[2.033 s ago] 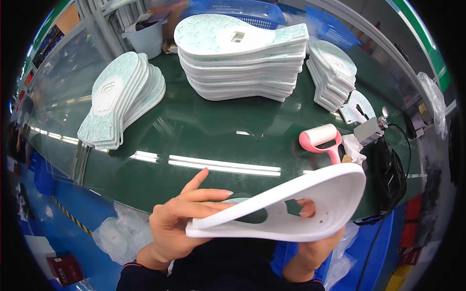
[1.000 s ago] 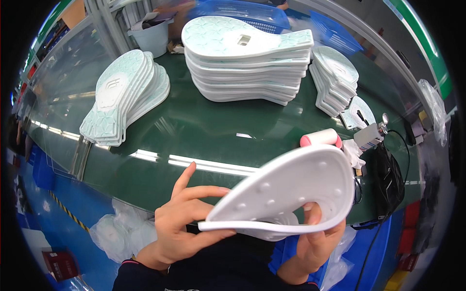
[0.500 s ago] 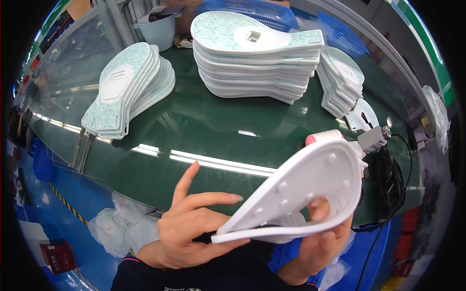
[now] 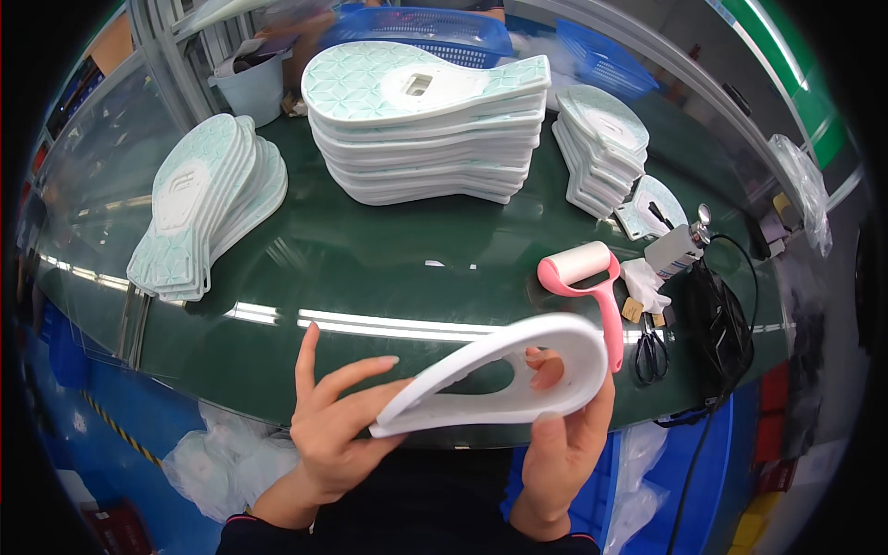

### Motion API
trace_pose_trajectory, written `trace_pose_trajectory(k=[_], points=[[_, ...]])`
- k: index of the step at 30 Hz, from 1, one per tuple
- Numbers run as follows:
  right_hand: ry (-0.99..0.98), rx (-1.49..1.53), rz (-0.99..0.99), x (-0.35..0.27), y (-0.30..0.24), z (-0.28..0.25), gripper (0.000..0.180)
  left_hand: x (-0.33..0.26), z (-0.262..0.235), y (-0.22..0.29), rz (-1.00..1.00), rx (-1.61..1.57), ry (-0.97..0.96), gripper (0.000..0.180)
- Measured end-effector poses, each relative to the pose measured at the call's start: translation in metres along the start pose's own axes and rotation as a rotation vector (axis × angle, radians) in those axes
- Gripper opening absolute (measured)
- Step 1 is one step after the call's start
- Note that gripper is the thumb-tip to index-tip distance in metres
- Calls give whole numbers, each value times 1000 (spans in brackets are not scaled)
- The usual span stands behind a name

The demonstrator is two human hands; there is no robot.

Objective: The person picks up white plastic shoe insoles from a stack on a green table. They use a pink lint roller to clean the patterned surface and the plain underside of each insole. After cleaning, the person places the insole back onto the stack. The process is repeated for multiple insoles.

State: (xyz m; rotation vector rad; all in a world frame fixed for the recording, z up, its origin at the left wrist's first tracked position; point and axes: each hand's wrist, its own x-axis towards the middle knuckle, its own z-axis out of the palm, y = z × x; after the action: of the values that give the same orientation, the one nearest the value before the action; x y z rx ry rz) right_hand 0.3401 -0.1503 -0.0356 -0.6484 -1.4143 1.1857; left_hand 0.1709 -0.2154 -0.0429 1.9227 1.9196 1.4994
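Observation:
A white moulded pad (image 4: 462,410), bent over into a loop, is held up in front of me above the near edge of the table. My left hand (image 4: 335,433) pinches the two ends of the pad together at its left, with a couple of fingers stretched out. The rounded right end rests in my right hand (image 4: 566,453), its thumb outside and some fingertips showing through the loop. An opening shows in the pad's wall. Just beyond it lies a pink-handled lint roller (image 4: 581,265).
Paddle-shaped white pads with mint pattern stand in a tall stack (image 4: 421,139), a left stack (image 4: 199,203) and a right stack (image 4: 601,148). At right are a pump bottle (image 4: 672,252), crumpled tissue (image 4: 645,285), scissors (image 4: 651,356) and a black bag (image 4: 726,319). Blue baskets (image 4: 425,32) stand behind.
The pad and both hands have shifted left in view, and the pad has tilted, so its studded inner face is less visible. The lint roller and scissors now show. My view has shifted.

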Motion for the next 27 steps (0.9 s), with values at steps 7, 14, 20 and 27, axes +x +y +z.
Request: trace_pose_trajectory(k=[7, 14, 20, 27], points=[[-100, -347, -340, 0, -4, 1, 51, -1, 12, -23, 40, 107, -3, 16], [56, -28, -138, -7, 6, 3, 60, 3, 2, -20, 57, 60, 63, 20], [199, 564, 250, -2, 17, 5, 54, 16, -24, 12, 215, 77, 53, 30], [34, 457, 144, -3, 17, 2, 46, 14, -35, 24, 264, 202, 34, 51]])
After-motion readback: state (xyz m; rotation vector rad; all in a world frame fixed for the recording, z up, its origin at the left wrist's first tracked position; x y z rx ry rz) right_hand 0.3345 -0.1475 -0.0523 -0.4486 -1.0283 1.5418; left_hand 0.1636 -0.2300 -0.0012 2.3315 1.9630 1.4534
